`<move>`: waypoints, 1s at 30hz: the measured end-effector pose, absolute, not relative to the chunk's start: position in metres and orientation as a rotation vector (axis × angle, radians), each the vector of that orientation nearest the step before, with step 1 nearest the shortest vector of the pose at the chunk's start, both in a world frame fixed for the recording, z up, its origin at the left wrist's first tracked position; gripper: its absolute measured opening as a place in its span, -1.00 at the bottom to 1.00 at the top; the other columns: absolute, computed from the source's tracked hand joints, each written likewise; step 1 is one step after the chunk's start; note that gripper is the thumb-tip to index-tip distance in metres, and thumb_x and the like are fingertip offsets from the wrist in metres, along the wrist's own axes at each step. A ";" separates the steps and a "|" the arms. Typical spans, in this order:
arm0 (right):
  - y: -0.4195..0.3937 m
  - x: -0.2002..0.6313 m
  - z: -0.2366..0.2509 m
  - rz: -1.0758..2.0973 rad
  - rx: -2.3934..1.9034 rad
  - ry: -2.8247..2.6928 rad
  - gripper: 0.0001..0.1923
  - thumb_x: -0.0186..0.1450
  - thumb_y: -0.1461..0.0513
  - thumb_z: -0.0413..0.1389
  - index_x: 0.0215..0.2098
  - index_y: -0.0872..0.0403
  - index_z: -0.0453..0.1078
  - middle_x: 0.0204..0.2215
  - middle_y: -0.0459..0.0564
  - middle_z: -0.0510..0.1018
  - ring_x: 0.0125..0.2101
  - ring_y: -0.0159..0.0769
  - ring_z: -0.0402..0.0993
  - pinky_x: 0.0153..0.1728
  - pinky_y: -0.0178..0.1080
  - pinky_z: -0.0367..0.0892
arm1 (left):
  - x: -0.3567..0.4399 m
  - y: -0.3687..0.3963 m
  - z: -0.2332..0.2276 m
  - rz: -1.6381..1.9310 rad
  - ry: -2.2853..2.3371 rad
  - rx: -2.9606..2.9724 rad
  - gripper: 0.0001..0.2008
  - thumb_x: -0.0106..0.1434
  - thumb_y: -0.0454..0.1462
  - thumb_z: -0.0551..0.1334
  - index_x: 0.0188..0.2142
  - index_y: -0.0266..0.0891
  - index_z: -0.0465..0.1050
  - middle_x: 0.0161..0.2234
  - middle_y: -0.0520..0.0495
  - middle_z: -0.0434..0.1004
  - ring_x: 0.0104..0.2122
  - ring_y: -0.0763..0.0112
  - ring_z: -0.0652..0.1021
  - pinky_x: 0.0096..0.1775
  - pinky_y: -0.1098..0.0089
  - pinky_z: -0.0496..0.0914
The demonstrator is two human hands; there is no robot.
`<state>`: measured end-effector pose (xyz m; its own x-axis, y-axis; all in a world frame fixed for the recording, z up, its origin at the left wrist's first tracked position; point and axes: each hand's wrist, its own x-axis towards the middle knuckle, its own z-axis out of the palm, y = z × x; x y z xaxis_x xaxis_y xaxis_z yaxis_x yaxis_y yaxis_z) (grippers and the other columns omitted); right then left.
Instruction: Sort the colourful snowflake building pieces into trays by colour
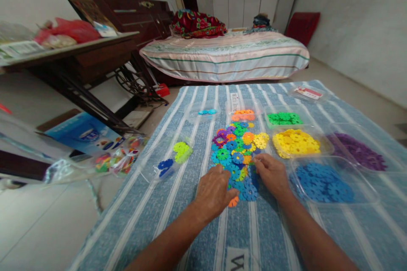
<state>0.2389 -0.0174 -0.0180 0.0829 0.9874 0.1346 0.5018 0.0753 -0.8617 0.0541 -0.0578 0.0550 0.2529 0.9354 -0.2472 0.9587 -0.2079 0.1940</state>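
Note:
A mixed pile of notched plastic discs [239, 156], flower-shaped and of several colours, lies mid-table between my hands. My left hand [213, 190] rests over the pile's near left edge, thumb apart from the fingers; its fingertips are partly hidden, and no held disc shows. At the right edge of the pile, the fingers of my right hand [271, 175] are pinched together, and what they hold is too small to make out. An orange disc [233, 202] sits just below my left thumb. Blue discs [249, 190] lie between the hands.
Clear tubs on the right hold blue discs [322, 182], yellow discs [295, 143], purple discs [358, 150] and green discs [284, 118]. Orange discs [243, 114], light-blue discs [207, 111], lime discs [182, 152] and dark-blue discs [165, 167] sit in other tubs. A bed [222, 57] stands beyond.

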 end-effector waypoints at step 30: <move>-0.018 0.235 -0.019 0.812 -1.524 -1.505 -0.70 0.22 0.04 -0.03 -0.40 0.06 0.41 -0.68 -0.17 0.36 -0.61 -0.36 0.30 -0.52 -0.32 0.16 | 0.009 0.100 0.120 0.734 1.903 1.699 -0.74 0.06 -0.16 0.18 -0.60 -0.30 0.36 -0.63 0.01 0.41 -0.61 0.53 0.37 -0.50 0.49 0.22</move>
